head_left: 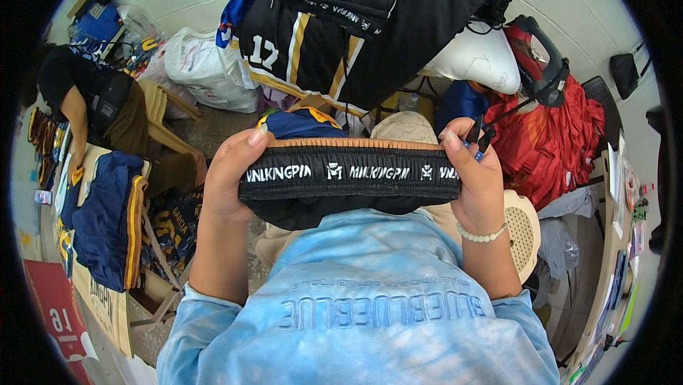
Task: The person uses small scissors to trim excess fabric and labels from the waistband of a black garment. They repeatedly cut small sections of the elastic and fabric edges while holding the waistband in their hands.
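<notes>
A pair of black shorts [334, 214] hangs in front of my chest, its elastic waistband [348, 171] stretched level between my hands. White lettering and small emblems run along the band, and a tan strip shows on its upper edge. At the band's left end, my left hand [238, 168] is closed, with the thumb on top. My right hand [473, 178] pinches the other end. A small black-and-blue tool [480, 136], which looks like thread snips, sticks out between my right fingers. The lower part of the shorts is folded out of sight.
Black garments with white and gold stripes [320, 43] are heaped ahead. Red cloth [555, 136] is piled at the right, near a beige perforated chair [521, 228]. At the left, a co-worker [92, 100] bends by a table with navy shorts [107, 189]. White plastic bags [206, 65] stand behind.
</notes>
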